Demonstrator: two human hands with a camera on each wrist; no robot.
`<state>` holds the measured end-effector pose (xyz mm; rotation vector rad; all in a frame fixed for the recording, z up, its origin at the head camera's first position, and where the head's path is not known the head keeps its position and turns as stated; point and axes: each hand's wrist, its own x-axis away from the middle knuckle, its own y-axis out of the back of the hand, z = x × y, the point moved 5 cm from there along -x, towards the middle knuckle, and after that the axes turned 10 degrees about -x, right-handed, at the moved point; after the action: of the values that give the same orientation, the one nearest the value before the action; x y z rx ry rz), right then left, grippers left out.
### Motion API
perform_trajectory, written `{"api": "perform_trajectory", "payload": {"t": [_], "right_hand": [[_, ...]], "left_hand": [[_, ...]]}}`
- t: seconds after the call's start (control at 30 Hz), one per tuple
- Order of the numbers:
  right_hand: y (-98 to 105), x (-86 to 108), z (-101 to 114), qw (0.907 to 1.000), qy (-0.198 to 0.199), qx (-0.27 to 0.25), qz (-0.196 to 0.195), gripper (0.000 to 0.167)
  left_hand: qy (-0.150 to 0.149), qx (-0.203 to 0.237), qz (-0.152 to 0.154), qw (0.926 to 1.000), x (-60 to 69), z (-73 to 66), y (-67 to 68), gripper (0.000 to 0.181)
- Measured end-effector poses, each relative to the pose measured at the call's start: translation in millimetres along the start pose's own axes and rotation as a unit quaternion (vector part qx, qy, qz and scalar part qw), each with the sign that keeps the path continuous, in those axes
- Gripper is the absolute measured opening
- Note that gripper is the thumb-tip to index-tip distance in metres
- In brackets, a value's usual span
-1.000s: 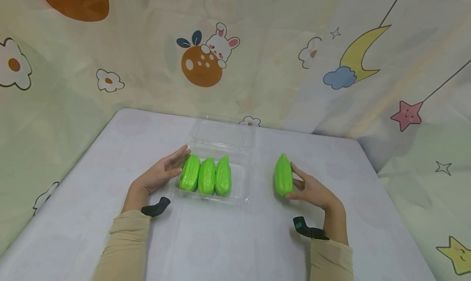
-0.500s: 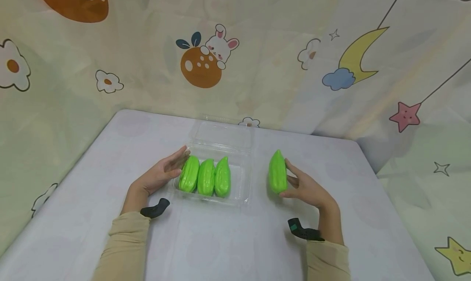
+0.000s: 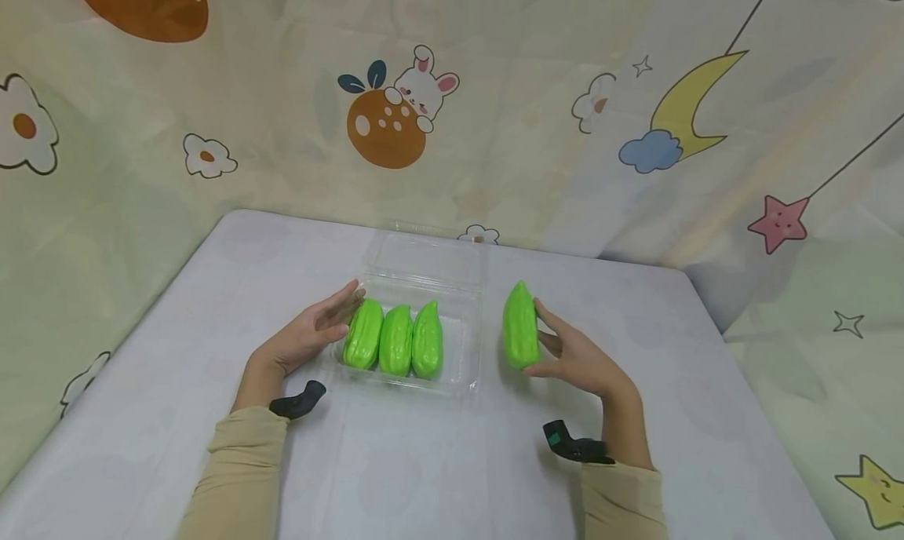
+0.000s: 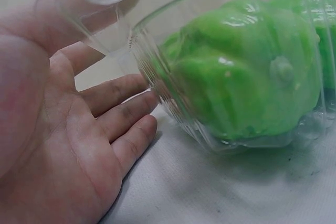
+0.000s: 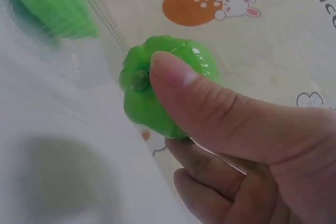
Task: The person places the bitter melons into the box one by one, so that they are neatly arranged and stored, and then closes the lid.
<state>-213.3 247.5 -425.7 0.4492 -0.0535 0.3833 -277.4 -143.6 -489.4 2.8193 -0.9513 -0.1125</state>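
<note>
A clear plastic box [image 3: 462, 352] lies with its lid [image 3: 427, 257] folded back. Inside, three bright green, ribbed toy vegetables, shaped like bitter melons, stand side by side: a left one [image 3: 363, 334], a middle one [image 3: 396, 341] and a right one [image 3: 427, 341]. My left hand [image 3: 311, 332] rests at the box's left wall; in the left wrist view its fingers [image 4: 126, 114] are extended against the outside of the plastic. Right of the box, my right hand [image 3: 582, 355] holds a fourth green bitter melon [image 3: 520, 328] above the table, thumb [image 5: 178, 72] by its stem end.
The box's right part shows bare plastic beside the right melon. A white-covered table [image 3: 424, 461] bears everything. Behind it hangs a patterned cloth [image 3: 523, 132] with cartoon prints. Each wrist wears a black camera mount, such as the right one [image 3: 575, 446].
My right hand has carried its bitter melon left and slightly away from me, closer to the box. The left hand, the box and the three melons inside have stayed in place.
</note>
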Motion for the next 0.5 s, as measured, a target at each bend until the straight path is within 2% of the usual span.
{"api": "perform_trajectory", "payload": {"t": [0.33, 0.5], "right_hand": [[-11.6, -5.4, 14.3, 0.9996, 0.028, 0.004, 0.004, 0.111], [-18.3, -9.5, 18.5, 0.9992, 0.039, -0.004, 0.012, 0.111]], "left_hand": [[-0.01, 0.005, 0.003, 0.9999, 0.4, -1.1, -0.4, 0.075], [-0.005, 0.002, 0.003, 1.0, 0.6, -1.7, -0.5, 0.075]]}}
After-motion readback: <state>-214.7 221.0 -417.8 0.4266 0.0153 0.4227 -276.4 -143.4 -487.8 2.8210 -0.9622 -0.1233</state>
